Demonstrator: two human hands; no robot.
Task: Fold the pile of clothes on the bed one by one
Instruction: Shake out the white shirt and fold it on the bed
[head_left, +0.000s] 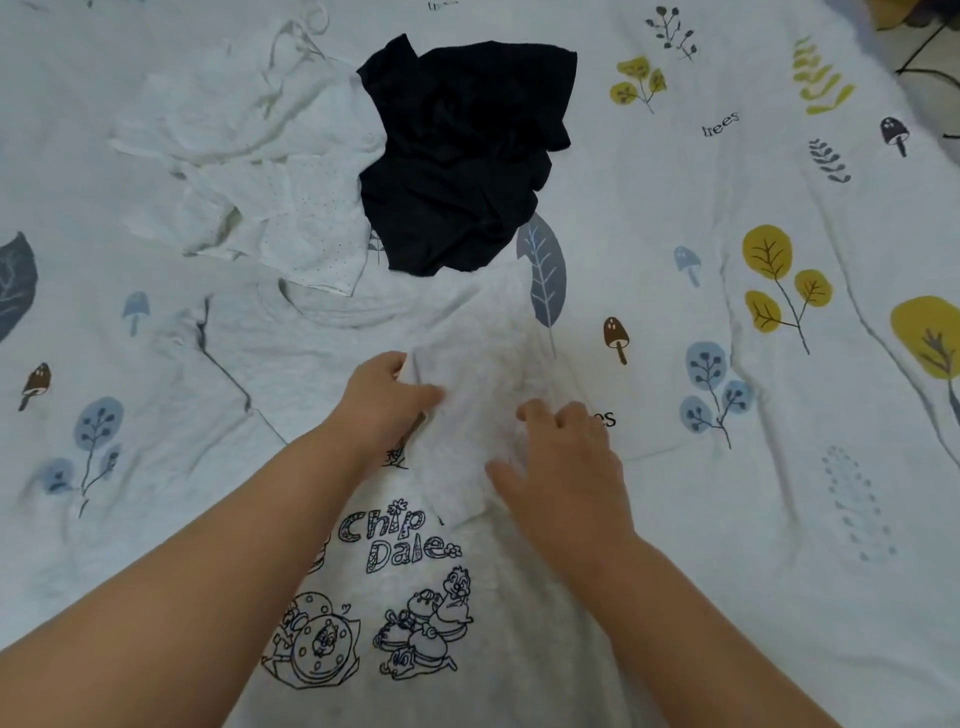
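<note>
1. I'm looking down at the bed (779, 519), covered by a pale sheet printed with yellow and blue trees, grey leaves, small mushrooms and the word "trees".
2. A light grey T-shirt (322, 374) lies spread flat on the sheet in front of me, its "Chip Dale" cartoon print facing up between my forearms.
3. My left hand (387, 397) pinches the edge of the T-shirt's folded-over sleeve, fingers curled round the cloth.
4. My right hand (563, 457) rests on that same fold, its fingers loosely bent; I cannot tell whether it grips the cloth or only presses it.
5. Beyond the T-shirt, a crumpled black garment (462, 156) sits in a heap, touching a rumpled white garment (249, 171) on its left.
6. At the top right corner, past the bed's edge, a sliver of floor (930, 57) shows with thin dark legs of some stand.
</note>
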